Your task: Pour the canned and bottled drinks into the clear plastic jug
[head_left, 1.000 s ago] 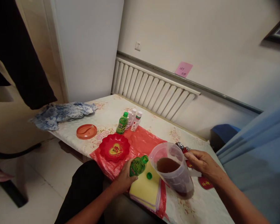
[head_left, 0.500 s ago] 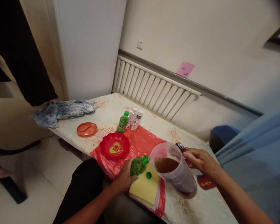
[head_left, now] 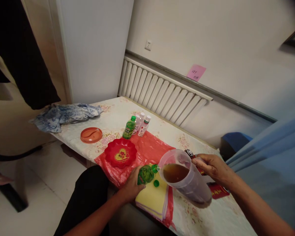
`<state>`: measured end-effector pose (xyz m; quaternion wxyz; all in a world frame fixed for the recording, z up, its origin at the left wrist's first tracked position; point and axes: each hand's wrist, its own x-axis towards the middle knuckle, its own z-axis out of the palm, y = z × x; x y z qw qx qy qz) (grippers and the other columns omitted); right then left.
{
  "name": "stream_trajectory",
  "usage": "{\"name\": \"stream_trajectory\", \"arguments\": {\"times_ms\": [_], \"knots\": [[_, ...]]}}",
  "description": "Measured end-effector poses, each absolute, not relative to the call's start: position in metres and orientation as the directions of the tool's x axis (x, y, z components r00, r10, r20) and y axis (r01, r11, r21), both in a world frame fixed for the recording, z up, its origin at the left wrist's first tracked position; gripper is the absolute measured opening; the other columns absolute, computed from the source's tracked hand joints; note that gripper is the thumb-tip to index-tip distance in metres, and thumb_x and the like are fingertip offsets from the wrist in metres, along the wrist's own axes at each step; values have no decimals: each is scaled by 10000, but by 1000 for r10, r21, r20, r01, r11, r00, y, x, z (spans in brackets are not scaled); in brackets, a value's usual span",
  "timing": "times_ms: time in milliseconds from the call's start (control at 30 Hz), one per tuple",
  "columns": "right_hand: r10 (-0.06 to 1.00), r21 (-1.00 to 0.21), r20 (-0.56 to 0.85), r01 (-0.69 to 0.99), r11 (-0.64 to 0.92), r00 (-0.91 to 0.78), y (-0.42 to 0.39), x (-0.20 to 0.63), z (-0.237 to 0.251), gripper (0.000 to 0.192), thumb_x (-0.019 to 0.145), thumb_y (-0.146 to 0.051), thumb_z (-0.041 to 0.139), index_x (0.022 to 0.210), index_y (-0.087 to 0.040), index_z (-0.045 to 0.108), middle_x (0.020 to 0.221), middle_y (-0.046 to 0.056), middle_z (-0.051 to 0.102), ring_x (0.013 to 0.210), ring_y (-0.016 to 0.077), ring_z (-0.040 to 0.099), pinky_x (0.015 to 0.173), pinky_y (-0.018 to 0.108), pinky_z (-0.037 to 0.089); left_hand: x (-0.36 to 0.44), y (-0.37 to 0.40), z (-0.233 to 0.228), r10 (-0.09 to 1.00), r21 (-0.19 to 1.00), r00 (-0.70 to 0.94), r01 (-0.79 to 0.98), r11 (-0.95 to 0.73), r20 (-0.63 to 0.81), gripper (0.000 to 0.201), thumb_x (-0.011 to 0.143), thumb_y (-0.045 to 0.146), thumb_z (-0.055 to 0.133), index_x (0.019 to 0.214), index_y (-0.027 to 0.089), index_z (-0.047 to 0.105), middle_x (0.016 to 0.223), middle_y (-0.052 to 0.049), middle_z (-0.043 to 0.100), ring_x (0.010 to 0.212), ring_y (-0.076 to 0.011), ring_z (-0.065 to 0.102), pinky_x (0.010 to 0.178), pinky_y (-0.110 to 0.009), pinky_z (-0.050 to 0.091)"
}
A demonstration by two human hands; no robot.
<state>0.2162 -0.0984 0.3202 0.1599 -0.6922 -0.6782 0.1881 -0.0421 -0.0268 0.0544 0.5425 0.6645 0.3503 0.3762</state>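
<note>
Fingers of my left hand (head_left: 132, 187) wrap a green plastic bottle (head_left: 145, 174), tilted with its uncapped mouth toward the pitcher. By its handle, my right hand (head_left: 215, 168) grips a translucent plastic pitcher (head_left: 194, 188) that leans to the left, its rim against or very near the bottle's mouth. Brown liquid (head_left: 175, 173) stands inside the pitcher near the lip. Below the bottle's neck, a loose green cap (head_left: 156, 183) lies on a folded yellow cloth (head_left: 151, 198). Whether liquid is passing between the two vessels, I cannot tell.
A red scalloped plate (head_left: 110, 154) rests on a red plastic sheet (head_left: 152, 147). Behind stand a capped green bottle (head_left: 129, 128) and several white-capped bottles (head_left: 144, 126). Red cans (head_left: 218, 191) lie beyond the pitcher. An orange lid (head_left: 91, 135) and blue-white cloth (head_left: 71, 116) are at left.
The pitcher's base has swung slightly to the right and up, tipping it a little more, with its rim still at the bottle's mouth. My left hand holds nearly still.
</note>
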Motion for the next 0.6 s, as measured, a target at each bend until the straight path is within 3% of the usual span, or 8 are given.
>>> {"name": "stream_trajectory", "arguments": {"times_ms": [333,600], "knots": [[997,-453,-83,891,-30,-8,-96,217,323,511,865,-644,474,644,-193,572,597,-18,493,574,128,459,539,246,411,-42,-28,57,877,982,466,82,-169,112,771,601,85,621,1336,212,426,1360,-94,512,1314,-303,435,1131,-463,319],[995,-410,-95,912,-24,-17,-94,219,324,512,873,-653,460,637,-199,491,615,-33,427,587,116,394,545,253,340,-42,-28,59,868,975,479,96,-201,132,754,612,119,614,1335,201,418,1358,-103,517,1311,-298,440,1130,-443,322]]}}
